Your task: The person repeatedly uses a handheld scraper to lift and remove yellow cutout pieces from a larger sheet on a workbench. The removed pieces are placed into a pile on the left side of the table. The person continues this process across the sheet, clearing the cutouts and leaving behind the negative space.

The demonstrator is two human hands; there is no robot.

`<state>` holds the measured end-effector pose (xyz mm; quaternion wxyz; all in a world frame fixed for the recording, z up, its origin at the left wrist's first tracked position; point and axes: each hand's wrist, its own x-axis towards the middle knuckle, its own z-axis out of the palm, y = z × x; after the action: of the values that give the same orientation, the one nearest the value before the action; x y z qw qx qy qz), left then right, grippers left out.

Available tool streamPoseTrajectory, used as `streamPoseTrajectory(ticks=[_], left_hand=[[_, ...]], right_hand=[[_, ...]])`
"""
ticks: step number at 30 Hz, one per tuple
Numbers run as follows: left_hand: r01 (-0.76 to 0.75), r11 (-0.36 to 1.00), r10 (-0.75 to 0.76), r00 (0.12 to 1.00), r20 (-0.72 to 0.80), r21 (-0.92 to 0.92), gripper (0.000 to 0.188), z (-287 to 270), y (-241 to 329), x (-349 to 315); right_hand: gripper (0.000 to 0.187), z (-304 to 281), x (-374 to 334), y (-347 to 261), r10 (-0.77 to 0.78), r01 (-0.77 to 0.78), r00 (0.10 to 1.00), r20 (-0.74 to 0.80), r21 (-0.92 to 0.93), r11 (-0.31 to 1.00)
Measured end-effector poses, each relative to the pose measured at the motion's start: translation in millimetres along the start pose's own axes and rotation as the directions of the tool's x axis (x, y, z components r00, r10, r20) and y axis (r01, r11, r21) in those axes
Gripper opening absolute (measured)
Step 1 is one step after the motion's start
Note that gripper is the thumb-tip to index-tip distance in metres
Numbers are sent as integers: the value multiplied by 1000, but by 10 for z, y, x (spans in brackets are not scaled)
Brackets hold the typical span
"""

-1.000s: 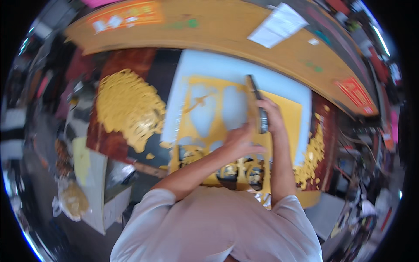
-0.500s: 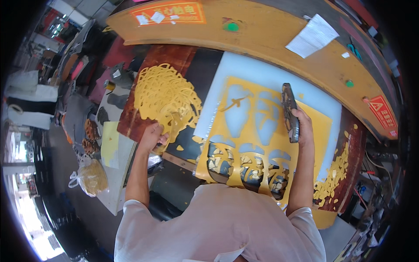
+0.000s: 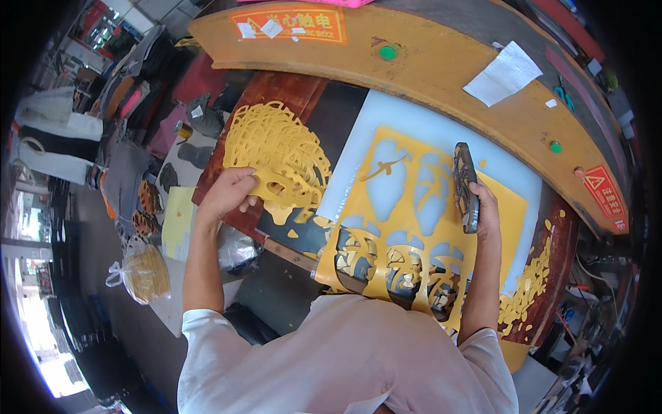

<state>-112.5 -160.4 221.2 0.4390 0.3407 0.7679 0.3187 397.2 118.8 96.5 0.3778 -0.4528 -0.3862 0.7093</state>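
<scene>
My left hand point(image 3: 233, 193) pinches the edge of a yellow cut-out piece point(image 3: 288, 192) with holes in it. That piece overlaps the near side of a heap of similar yellow cut-outs point(image 3: 269, 134). On the right, my right hand point(image 3: 487, 210) grips a dark, shoe-shaped cutting die point(image 3: 463, 181) on its edge above a yellow sheet point(image 3: 414, 229). Two large sole-shaped openings show in the sheet, with a loose yellow strip point(image 3: 384, 168) across the left one. Nearer me, dark shapes with yellow scraps show through several more openings.
Under the sheet lies a white cutting board point(image 3: 358, 165). An orange-yellow beam point(image 3: 427, 52) with green buttons and a paper point(image 3: 503, 74) spans the far side. Small yellow scraps point(image 3: 527, 290) lie at the right. A side table at left holds a yellow pad point(image 3: 178, 224) and dark shoe parts.
My left hand has risen and turned the yellow piece to lie flatter over the heap. The right hand still grips the cutting die over the sheet. The whole view has shifted slightly.
</scene>
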Motion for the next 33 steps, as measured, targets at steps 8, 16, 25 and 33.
streamPoseTrajectory(ticks=[8, 16, 25, 33], left_hand=[[317, 947, -319, 947, -27, -61, 27, 55, -868, 353], [58, 725, 334, 842, -424, 687, 34, 250, -1103, 649], [-184, 659, 490, 840, -231, 729, 31, 1111, -1122, 1029], [-148, 630, 533, 797, -286, 762, 31, 1278, -1257, 1109]], right_hand=[[67, -106, -1, -62, 7, -7, 1000, -23, 13, 1000], [68, -163, -71, -13, -25, 22, 999, 47, 63, 998], [68, -292, -544, -75, -169, 153, 976, -137, -124, 981], [67, -408, -488, 144, -148, 111, 972, -184, -198, 974]])
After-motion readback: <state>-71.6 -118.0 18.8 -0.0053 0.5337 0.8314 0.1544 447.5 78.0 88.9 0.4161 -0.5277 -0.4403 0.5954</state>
